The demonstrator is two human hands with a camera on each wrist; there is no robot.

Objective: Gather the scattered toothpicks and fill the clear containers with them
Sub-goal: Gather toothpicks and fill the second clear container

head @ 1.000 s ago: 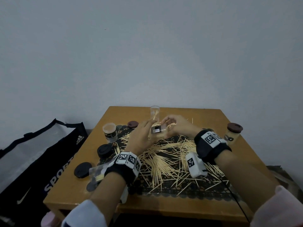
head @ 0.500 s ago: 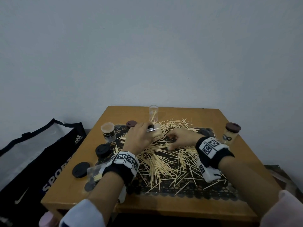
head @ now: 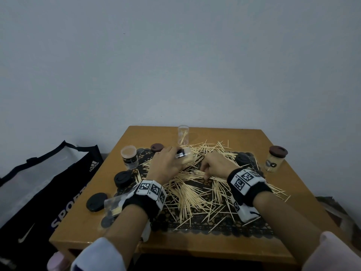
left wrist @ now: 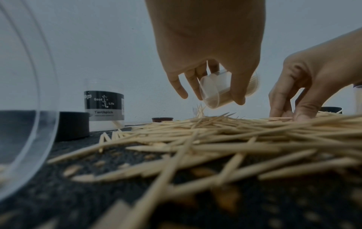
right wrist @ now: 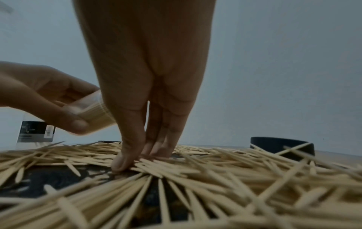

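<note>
— Curling around a clear container (head: 185,157), the fingers (left wrist: 238,93) of the left hand (head: 166,165) are holding it tilted above the toothpick pile (head: 195,188), thumb on one side and the other fingers on the other side. The container is looking nearly full of toothpicks. Which way is its open mouth pointing?

— I cannot tell this surely; the hand is covering part of it. And the right hand (head: 215,165)?

— Its fingertips (right wrist: 121,164) are pressing together down on the toothpicks, thumb against the other fingers, pinching some sticks against the dark lace mat (head: 214,222). How many sticks it is gripping I cannot tell. The wrist is bending down, and both wrists are wearing black bands with square markers.

— What is staying hard to see?

— The left forearm is covering one clear container lying on its side (head: 112,204) at the near left of the wooden table (head: 78,227), so its content is unclear. The tall clear container (head: 183,136) at the far edge is standing upright with only a few sticks inside. The labelled container (head: 130,159) is standing open on the left, and a capped container (head: 274,161) is standing on the right. Black lids (head: 123,178) are lying near the left side. In the wrist views the near toothpicks are blurring strongly.
</note>
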